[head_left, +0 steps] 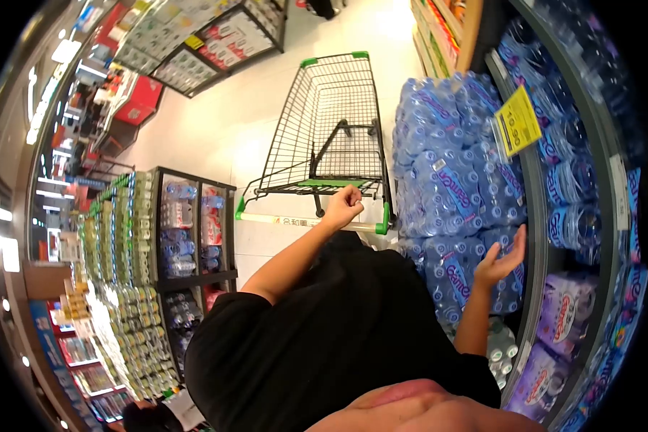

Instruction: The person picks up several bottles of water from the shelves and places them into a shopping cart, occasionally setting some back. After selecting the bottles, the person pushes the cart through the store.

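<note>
My left hand [343, 208] is curled into a loose fist in front of my body, with no object showing in it. In this view it overlaps the inner edge of a shopping cart [327, 101], a black wire basket with green corners. The cart's pale handlebar [266, 218] runs just beside that hand and my wrist. To the right, my right hand [502, 261] is open, fingers spread and palm turned up. It overlaps a stack of shrink-wrapped packs of blue water bottles [450, 187] and holds nothing.
On the right, a shelf holds more blue bottles [572, 183] and purple packs [565, 309]; a yellow price sign [517, 124] juts from it. A rack [194, 230] of drinks stands left. Pale tiled floor [230, 122] surrounds the cart. Part of a person [162, 417] shows at bottom left.
</note>
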Demonstrator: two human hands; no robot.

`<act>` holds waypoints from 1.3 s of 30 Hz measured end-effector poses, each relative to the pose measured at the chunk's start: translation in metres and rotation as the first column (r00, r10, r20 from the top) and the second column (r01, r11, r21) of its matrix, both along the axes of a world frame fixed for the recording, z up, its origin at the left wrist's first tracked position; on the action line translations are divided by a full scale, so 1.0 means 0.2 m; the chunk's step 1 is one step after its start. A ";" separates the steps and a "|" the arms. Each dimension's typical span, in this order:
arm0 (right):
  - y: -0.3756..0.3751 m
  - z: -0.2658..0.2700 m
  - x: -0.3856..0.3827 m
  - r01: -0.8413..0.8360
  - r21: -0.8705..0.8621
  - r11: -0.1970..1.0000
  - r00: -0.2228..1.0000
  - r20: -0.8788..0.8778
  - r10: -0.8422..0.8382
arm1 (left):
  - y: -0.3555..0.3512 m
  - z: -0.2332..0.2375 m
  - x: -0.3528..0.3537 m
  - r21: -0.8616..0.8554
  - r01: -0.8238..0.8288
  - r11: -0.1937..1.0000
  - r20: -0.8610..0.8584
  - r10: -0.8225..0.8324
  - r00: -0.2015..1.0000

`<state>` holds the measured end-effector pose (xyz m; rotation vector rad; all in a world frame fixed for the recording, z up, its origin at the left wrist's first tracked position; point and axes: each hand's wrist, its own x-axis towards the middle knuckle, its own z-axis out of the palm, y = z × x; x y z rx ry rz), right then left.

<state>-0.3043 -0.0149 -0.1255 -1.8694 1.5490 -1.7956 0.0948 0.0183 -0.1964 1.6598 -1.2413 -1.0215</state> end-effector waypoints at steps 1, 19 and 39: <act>0.01 -0.03 0.04 -0.027 0.042 0.999 0.999 0.030 0.026 | 0.01 0.01 0.00 -0.004 -0.016 1.000 -0.009 0.016 1.000; 0.10 -0.20 0.75 -0.611 0.370 0.700 0.779 0.126 0.614 | 0.29 -0.04 0.39 -0.112 -0.244 0.963 0.107 0.256 0.961; 0.32 -0.17 1.32 -0.579 0.517 0.630 0.792 0.176 0.584 | 0.34 -0.20 0.75 -0.139 -0.316 0.938 -0.212 0.284 0.935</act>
